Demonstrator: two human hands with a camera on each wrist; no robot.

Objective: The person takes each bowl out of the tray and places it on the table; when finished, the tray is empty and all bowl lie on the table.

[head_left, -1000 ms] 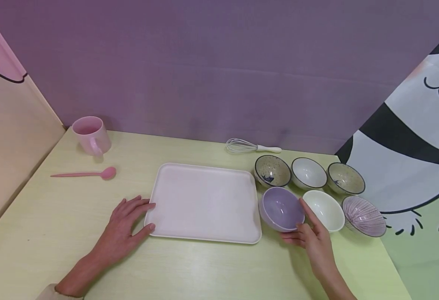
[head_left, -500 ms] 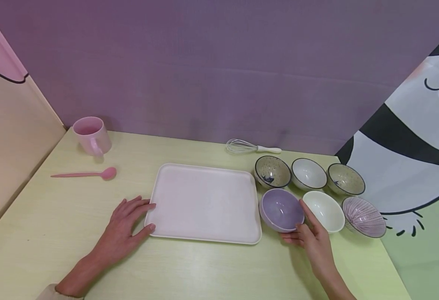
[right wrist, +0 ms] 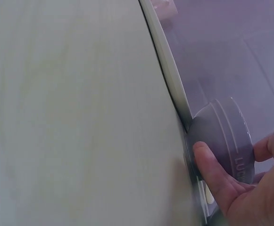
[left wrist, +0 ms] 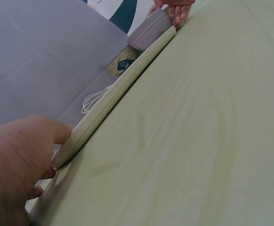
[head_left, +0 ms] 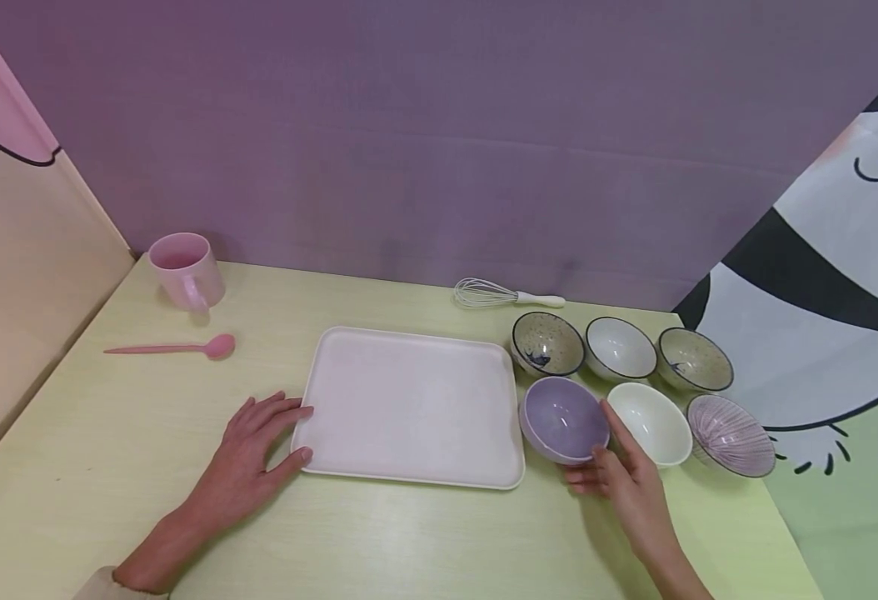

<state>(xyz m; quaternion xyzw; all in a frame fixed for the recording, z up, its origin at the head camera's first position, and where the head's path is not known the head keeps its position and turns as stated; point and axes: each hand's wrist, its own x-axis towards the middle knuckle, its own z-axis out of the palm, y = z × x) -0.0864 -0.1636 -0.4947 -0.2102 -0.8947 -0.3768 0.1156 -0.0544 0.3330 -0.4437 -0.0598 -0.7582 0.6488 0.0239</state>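
A white rectangular tray (head_left: 412,408) lies on the table. My left hand (head_left: 240,458) rests at its left edge, fingers spread and relaxed, with index fingertip and thumb touching the rim. In the left wrist view, the left hand (left wrist: 21,160) lies against the end of the tray's rim (left wrist: 113,99). Just right of the tray is a purple bowl (head_left: 562,417), which my right hand (head_left: 630,483) holds from its right front side. The right wrist view has the right hand's fingers (right wrist: 212,169) against the wall of the purple bowl (right wrist: 221,132).
Beside the purple bowl stand a white bowl (head_left: 649,421) and a striped bowl (head_left: 730,435). Behind are two speckled bowls (head_left: 547,342) and a dark-rimmed white bowl (head_left: 621,346). A whisk (head_left: 506,295) lies at the back; a pink mug (head_left: 187,273) and spoon (head_left: 172,347) sit left.
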